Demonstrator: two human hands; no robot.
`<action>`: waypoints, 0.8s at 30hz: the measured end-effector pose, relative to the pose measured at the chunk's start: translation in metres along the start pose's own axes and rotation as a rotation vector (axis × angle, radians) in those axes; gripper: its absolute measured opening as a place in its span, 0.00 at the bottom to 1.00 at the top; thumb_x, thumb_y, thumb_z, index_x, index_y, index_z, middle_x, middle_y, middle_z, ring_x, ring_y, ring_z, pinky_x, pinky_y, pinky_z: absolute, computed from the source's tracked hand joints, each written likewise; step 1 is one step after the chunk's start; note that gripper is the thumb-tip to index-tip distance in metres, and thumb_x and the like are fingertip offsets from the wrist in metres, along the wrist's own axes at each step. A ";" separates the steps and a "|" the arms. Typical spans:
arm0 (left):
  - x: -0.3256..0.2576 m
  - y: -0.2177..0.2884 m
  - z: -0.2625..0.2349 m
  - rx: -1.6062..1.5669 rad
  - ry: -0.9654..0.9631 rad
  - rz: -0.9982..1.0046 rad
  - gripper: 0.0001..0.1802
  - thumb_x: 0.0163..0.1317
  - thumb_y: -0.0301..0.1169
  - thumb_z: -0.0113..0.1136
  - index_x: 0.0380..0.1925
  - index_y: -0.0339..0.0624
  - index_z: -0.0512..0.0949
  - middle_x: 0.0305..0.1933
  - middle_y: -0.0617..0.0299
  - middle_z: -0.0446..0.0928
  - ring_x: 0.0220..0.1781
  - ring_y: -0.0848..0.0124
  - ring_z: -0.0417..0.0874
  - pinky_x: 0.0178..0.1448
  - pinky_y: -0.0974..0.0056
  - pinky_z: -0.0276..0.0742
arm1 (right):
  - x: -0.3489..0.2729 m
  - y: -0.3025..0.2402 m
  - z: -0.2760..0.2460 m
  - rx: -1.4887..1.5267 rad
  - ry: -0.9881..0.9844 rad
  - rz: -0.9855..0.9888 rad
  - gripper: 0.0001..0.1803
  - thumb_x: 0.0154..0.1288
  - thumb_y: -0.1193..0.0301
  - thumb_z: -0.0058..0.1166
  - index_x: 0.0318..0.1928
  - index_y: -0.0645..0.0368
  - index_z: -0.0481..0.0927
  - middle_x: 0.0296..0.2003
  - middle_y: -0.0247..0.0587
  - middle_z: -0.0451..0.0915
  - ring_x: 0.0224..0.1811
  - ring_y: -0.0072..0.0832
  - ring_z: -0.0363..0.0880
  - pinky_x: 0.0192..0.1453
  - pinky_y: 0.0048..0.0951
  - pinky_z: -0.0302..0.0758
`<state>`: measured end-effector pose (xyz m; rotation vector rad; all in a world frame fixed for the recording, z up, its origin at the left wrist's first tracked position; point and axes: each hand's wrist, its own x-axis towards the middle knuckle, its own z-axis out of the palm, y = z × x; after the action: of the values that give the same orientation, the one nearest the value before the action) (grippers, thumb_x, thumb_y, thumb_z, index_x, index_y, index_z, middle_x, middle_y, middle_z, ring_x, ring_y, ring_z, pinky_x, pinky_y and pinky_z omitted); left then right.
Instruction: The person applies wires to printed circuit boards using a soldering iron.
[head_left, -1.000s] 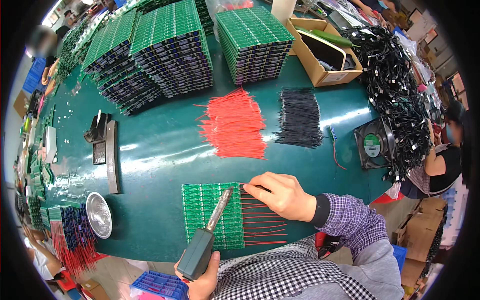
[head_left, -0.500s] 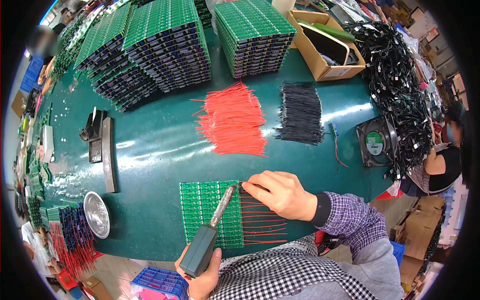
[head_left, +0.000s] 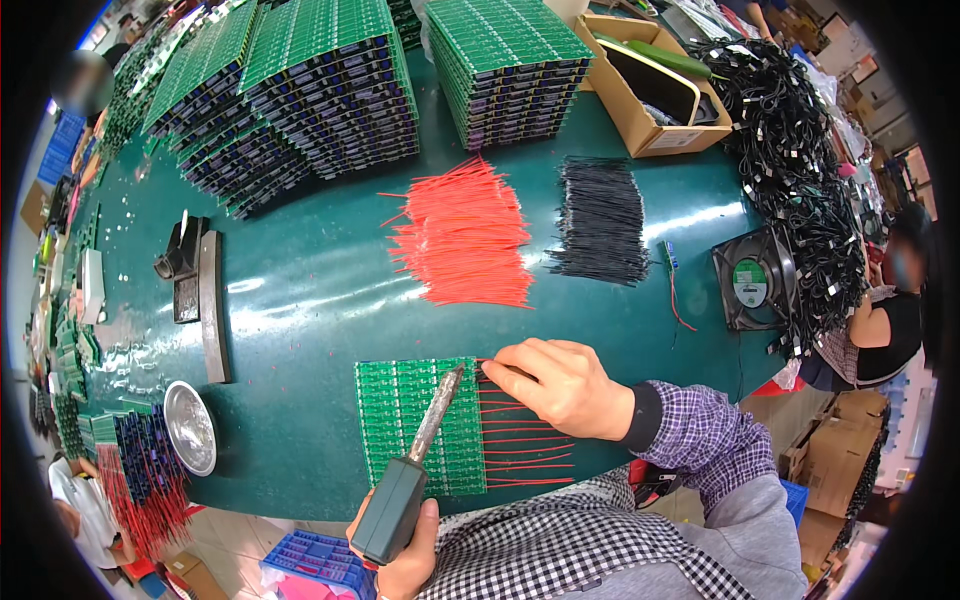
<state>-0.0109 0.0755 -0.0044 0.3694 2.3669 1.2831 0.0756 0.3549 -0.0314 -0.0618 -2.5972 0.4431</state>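
A green circuit board panel (head_left: 385, 430) lies flat on the table in front of me. My left hand (head_left: 418, 558) is closed around the dark grey handle of a soldering iron (head_left: 394, 512), whose metal shaft slants across the panel. Its tip is close to the panel's upper right corner; whether it touches cannot be told. My right hand (head_left: 570, 392) pinches a thin red wire (head_left: 482, 366) at that corner, mostly hidden by the fingers. Below it, several red wires (head_left: 527, 452) stick out in a row from the panel's right edge.
Beyond the panel lie piles of red wires (head_left: 462, 240) and black wires (head_left: 602, 222). Tall circuit board stacks (head_left: 508, 85) stand behind. At right are a cardboard box (head_left: 668, 140), a fan (head_left: 750, 282) and black cables (head_left: 790, 180); at left, a metal bowl (head_left: 190, 428) and a dark stand (head_left: 186, 275).
The soldering iron's tip has shifted slightly left, and its handle is a little more upright. My right hand keeps its pinch at the same corner. The whole view has shifted slightly.
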 end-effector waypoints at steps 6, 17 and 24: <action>0.000 -0.004 0.000 -0.014 -0.033 -0.031 0.16 0.56 0.23 0.73 0.45 0.34 0.82 0.40 0.57 0.84 0.40 0.68 0.83 0.46 0.63 0.79 | 0.000 0.000 0.000 -0.005 0.004 0.005 0.16 0.50 0.75 0.60 0.42 0.64 0.82 0.36 0.36 0.78 0.34 0.27 0.80 0.35 0.25 0.78; 0.001 0.013 -0.004 0.021 -0.066 -0.072 0.23 0.56 0.23 0.73 0.52 0.33 0.81 0.48 0.53 0.84 0.48 0.64 0.84 0.55 0.61 0.79 | -0.002 -0.001 0.001 0.075 0.091 0.011 0.16 0.52 0.75 0.61 0.44 0.64 0.82 0.38 0.39 0.80 0.36 0.29 0.80 0.37 0.28 0.78; -0.003 0.002 -0.005 -0.050 -0.045 -0.020 0.22 0.56 0.23 0.73 0.52 0.33 0.81 0.48 0.54 0.84 0.48 0.65 0.84 0.54 0.61 0.79 | -0.006 -0.005 0.002 0.084 0.061 0.002 0.16 0.52 0.76 0.61 0.44 0.64 0.83 0.38 0.39 0.82 0.33 0.29 0.82 0.34 0.27 0.77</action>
<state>-0.0102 0.0718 0.0000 0.3541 2.2910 1.3088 0.0797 0.3485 -0.0342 -0.0479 -2.5163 0.5417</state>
